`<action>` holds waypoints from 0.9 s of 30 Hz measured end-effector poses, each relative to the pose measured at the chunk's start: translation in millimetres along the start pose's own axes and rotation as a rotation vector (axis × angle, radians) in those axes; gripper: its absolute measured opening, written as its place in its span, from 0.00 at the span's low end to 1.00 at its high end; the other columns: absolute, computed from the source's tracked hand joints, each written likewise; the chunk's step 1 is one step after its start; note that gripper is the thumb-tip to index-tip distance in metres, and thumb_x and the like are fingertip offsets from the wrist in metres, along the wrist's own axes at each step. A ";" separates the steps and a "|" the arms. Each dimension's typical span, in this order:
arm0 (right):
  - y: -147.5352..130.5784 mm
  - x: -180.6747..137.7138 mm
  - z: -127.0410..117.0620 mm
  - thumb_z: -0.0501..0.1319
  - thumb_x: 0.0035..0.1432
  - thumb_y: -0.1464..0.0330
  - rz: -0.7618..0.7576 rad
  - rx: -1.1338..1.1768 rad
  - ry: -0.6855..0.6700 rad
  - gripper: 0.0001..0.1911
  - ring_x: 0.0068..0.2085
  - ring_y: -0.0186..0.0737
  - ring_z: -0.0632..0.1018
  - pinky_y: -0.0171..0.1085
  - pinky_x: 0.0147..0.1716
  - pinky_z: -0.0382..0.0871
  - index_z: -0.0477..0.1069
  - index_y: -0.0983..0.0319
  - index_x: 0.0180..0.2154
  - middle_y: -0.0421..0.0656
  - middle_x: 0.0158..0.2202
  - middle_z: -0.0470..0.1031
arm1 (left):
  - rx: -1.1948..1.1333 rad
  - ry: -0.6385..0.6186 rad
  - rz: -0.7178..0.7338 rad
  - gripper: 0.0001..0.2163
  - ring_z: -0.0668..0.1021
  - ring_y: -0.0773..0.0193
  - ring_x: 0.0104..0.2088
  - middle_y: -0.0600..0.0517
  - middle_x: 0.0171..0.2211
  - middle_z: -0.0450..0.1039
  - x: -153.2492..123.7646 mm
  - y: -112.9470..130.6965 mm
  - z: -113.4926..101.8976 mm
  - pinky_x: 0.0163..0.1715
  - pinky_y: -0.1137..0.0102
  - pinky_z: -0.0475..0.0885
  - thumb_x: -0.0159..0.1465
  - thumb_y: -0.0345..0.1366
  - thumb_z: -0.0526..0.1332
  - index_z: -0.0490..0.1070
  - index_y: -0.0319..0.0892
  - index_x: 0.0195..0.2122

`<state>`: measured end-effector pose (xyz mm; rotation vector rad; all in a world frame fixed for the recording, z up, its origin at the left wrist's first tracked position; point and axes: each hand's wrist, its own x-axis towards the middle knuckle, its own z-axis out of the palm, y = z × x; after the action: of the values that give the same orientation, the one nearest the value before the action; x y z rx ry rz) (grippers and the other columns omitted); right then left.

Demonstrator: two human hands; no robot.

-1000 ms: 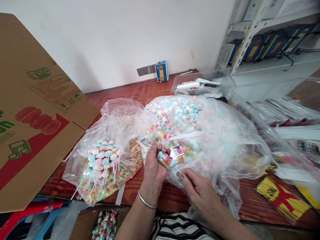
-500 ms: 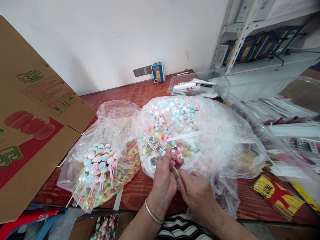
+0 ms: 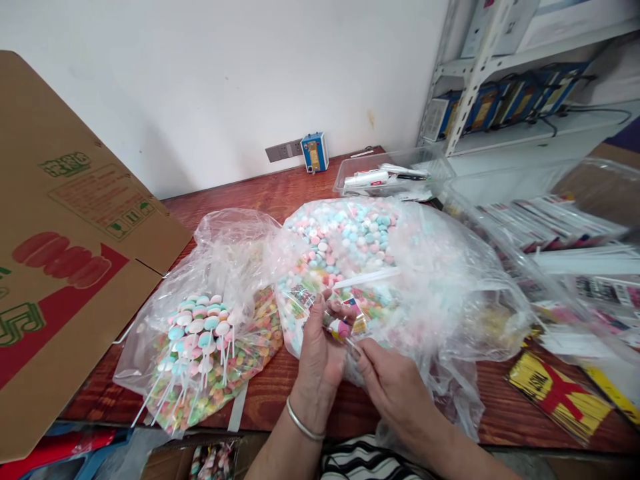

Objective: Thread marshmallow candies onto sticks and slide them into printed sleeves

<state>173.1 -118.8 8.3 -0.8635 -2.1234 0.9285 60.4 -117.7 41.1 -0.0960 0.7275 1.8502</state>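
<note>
Low over the middle of the table, my left hand (image 3: 320, 357) cradles a lollipop (image 3: 341, 328) in a clear wrapper, fingers curled about its pink head. The printed part of the wrapper shows above my fingers. My right hand (image 3: 393, 380) pinches the lower end, where a white stick shows; the fingertips hide part of it. Just beyond lies a large clear bag (image 3: 345, 230) full of pastel candies. To the left, several candy lollipops (image 3: 200, 327) on white sticks rest on another clear bag (image 3: 267, 320) holding colourful ring-shaped candies.
An open cardboard box (image 3: 75, 220) stands at the left. Behind the bags are a clear tray (image 3: 345, 177) with pens and a small blue device (image 3: 315, 153). Clear bins (image 3: 505, 177) of printed packets line the right, with yellow twist-tie bundles (image 3: 555, 397) in front.
My left hand has opened slightly around the lollipop, and its pink head now shows more. My right hand keeps its pinch on the stick end. The whole view has shifted a little downward.
</note>
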 end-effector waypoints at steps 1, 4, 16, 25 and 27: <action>0.2 -1.0 -0.7 0.47 0.69 0.62 0.146 0.217 -0.092 0.17 0.19 0.33 0.65 0.33 0.22 0.56 0.64 0.59 0.28 0.35 0.18 0.64 | -0.019 -0.008 0.001 0.08 0.76 0.70 0.28 0.56 0.26 0.70 0.6 3.3 -1.1 0.38 0.68 0.77 0.60 0.35 0.66 0.73 0.38 0.37; -0.1 -4.5 -1.0 0.45 0.69 0.55 0.469 0.806 -0.305 0.18 0.13 0.29 0.53 0.32 0.19 0.60 0.63 0.58 0.32 0.27 0.13 0.53 | -0.018 -0.083 0.016 0.08 0.76 0.70 0.28 0.56 0.27 0.70 3.3 13.6 -3.4 0.41 0.66 0.77 0.59 0.35 0.67 0.73 0.39 0.38; -8.1 -3.1 -3.2 0.46 0.68 0.66 0.081 0.057 -0.130 0.15 0.26 0.37 0.72 0.34 0.27 0.60 0.66 0.60 0.32 0.40 0.26 0.72 | 0.172 -0.080 0.108 0.10 0.64 0.79 0.15 0.63 0.18 0.62 -0.8 -1.6 6.2 0.28 0.76 0.72 0.57 0.37 0.70 0.70 0.39 0.33; 0.7 -4.9 -11.5 0.47 0.69 0.67 -0.051 -0.173 0.054 0.16 0.24 0.36 0.71 0.33 0.25 0.59 0.66 0.60 0.30 0.39 0.22 0.70 | 0.079 -0.100 0.035 0.15 0.78 0.69 0.31 0.54 0.33 0.74 -0.2 11.5 -8.4 0.38 0.70 0.76 0.58 0.37 0.68 0.73 0.41 0.45; -2.0 -8.7 -12.3 0.47 0.69 0.67 -0.014 -0.062 -0.015 0.15 0.24 0.35 0.71 0.32 0.25 0.59 0.65 0.60 0.30 0.38 0.23 0.70 | 0.030 -0.071 0.060 0.11 0.74 0.73 0.25 0.57 0.28 0.71 3.9 21.3 -7.3 0.34 0.72 0.76 0.60 0.34 0.66 0.72 0.41 0.44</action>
<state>186.8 -122.0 13.8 -0.8733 -2.1787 0.8684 38.2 -122.9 43.0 0.0113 0.7148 1.8896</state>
